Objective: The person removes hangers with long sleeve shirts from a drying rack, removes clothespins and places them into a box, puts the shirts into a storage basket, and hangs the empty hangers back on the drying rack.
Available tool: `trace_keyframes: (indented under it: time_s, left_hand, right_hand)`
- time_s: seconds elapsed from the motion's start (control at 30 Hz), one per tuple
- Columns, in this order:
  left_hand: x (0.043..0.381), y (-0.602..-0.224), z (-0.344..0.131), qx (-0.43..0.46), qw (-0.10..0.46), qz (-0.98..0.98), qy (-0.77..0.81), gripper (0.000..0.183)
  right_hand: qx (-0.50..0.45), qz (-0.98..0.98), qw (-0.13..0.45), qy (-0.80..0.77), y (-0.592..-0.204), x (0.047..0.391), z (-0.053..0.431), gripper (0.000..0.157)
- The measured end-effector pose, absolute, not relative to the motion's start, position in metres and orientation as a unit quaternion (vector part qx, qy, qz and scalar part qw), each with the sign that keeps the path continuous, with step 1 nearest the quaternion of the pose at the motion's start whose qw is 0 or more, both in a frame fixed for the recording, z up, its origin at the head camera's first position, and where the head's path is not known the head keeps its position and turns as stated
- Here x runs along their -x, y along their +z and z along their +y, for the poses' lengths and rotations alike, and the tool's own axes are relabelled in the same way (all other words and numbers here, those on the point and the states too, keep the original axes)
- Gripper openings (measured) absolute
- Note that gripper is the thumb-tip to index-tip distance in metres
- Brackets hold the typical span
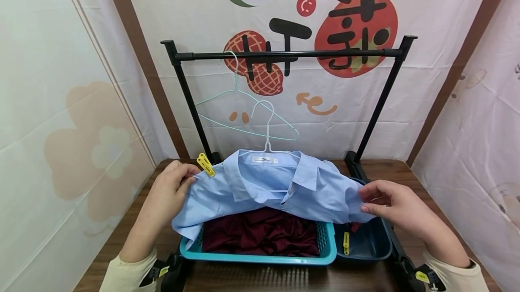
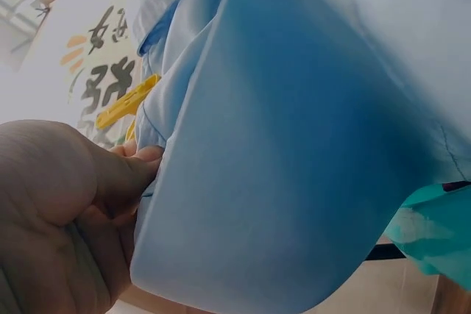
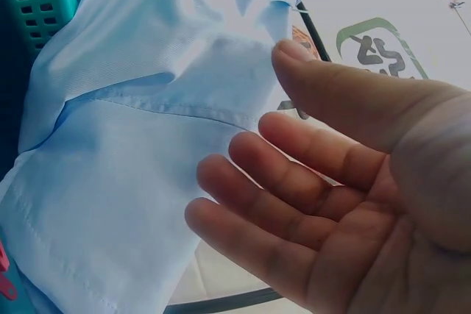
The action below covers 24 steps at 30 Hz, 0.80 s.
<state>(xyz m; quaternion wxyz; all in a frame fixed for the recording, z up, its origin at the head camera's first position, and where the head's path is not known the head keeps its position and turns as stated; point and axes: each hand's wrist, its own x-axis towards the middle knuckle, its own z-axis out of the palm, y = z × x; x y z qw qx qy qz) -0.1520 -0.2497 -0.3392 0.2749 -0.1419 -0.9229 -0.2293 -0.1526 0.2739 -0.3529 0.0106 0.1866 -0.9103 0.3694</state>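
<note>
Blue shirt (image 1: 252,192) spreads on a white hanger (image 1: 267,129) over the turquoise basket (image 1: 260,259), hiding its back and part of the dark red cloth (image 1: 260,233) inside. The person's left hand (image 1: 170,188) pinches the shirt's edge near a yellow clip (image 1: 206,164); the right hand (image 1: 392,199), fingers apart and slightly bent, seems to grip nothing, though contact with the sleeve is unclear. Behind, a mint hanger (image 1: 237,85) hangs from the black rack (image 1: 317,54); the sleeve partly covers a navy bin (image 1: 367,255).

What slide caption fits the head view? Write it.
Hands flank a blue shirt on a white hanger over a turquoise basket.
</note>
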Motion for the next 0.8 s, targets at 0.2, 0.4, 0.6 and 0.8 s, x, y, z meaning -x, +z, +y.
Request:
trace_keyframes:
  time_s: [0.2, 0.4, 0.6, 0.8]
  left_hand:
    - [0.152, -0.340, -0.248, 0.139, 0.283, -0.920, -0.232, 0.018]
    - [0.152, -0.340, -0.247, 0.132, 0.293, -0.920, -0.223, 0.017]
    - [0.153, -0.340, -0.247, 0.125, 0.291, -0.923, -0.219, 0.016]
    - [0.152, -0.341, -0.248, 0.118, 0.288, -0.925, -0.220, 0.015]
  right_hand:
    - [-0.183, -0.903, 0.106, 0.374, -0.353, 0.147, 0.271, 0.015]
    - [-0.203, -0.856, 0.220, 0.422, -0.351, 0.142, 0.268, 0.019]
    - [-0.215, -0.846, 0.226, 0.432, -0.351, 0.142, 0.262, 0.020]
    - [-0.241, -0.835, 0.219, 0.443, -0.351, 0.143, 0.251, 0.022]
